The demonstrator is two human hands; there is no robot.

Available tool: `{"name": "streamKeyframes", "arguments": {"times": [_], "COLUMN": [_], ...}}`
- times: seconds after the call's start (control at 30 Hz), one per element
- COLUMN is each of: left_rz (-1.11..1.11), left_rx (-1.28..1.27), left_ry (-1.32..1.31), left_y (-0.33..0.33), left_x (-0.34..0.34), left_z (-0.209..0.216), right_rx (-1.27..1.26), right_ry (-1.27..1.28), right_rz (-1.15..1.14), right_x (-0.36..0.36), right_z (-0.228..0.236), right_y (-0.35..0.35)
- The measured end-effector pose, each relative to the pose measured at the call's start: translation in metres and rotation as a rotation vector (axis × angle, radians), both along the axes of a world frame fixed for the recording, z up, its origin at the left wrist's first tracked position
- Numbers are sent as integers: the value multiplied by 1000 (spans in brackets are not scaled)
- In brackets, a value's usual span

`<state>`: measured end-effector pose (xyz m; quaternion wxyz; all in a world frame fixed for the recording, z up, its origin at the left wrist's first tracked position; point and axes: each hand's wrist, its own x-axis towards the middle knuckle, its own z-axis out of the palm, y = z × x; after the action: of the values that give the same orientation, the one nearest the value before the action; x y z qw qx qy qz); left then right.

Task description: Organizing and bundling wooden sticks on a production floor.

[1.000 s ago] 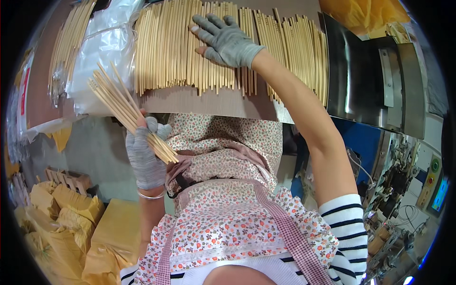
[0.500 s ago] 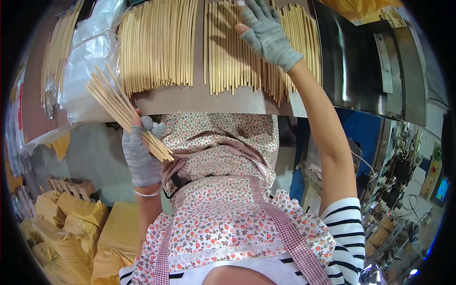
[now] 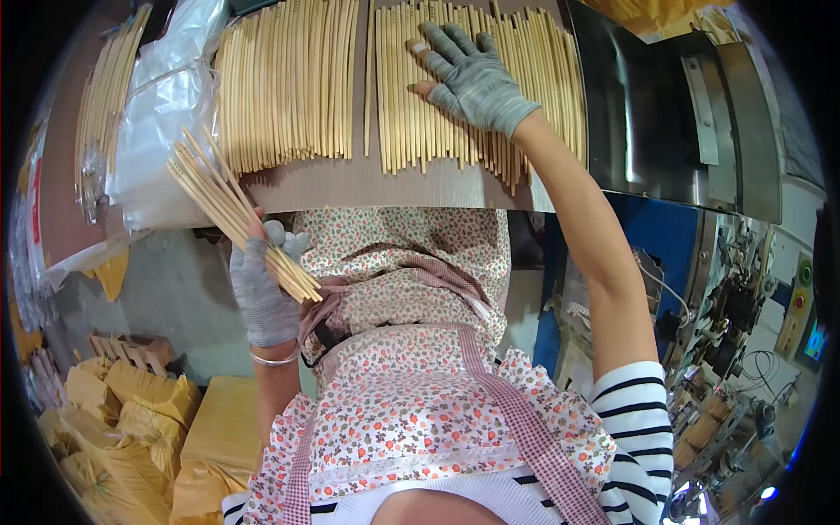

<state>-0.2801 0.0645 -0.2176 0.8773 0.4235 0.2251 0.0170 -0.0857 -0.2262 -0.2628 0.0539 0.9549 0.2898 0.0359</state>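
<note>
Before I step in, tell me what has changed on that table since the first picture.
The right hand has moved rightward and lies spread on the right-hand group of sticks. That group has shifted right, opening a gap beside the left-hand group, with a lone stick in it. Unchanged: the left hand grips its bundle; the clear plastic bags lie left.

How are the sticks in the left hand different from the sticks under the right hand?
The bundle has few sticks; the row has many. The bundle slants in the closed left hand; the row lies flat on the table under the open right hand. Both have thin, pale sticks.
</note>
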Motion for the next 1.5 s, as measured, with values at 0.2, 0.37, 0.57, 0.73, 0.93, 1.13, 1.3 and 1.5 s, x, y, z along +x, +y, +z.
{"name": "streamKeyframes", "arguments": {"times": [0.2, 0.37, 0.57, 0.73, 0.93, 1.13, 1.3, 1.5], "left_rz": [21, 5, 13, 44, 37, 12, 10, -13], "left_rx": [16, 20, 19, 26, 34, 16, 51, 115], "left_ry": [21, -8, 39, -9, 51, 11, 65, 124], "left_y": [1, 4, 7, 8, 4, 3, 2, -6], "left_x": [-5, -8, -5, -6, -8, -8, -5, -9], "left_z": [1, 1, 1, 4, 2, 2, 3, 6], "right_rx": [232, 427, 309, 94, 133, 473, 393, 259], "right_ry": [-175, -1, -52, 31, -7, -107, 164, 89], "right_rz": [93, 15, 179, 280, 304, 346, 446, 579], "right_x": [13, 42, 35, 15, 8, -17, -46, -55], "right_z": [2, 11, 12, 0, -9, 21, 33, 29], "right_y": [18, 24, 70, 87, 65, 56, 58, 48]}}
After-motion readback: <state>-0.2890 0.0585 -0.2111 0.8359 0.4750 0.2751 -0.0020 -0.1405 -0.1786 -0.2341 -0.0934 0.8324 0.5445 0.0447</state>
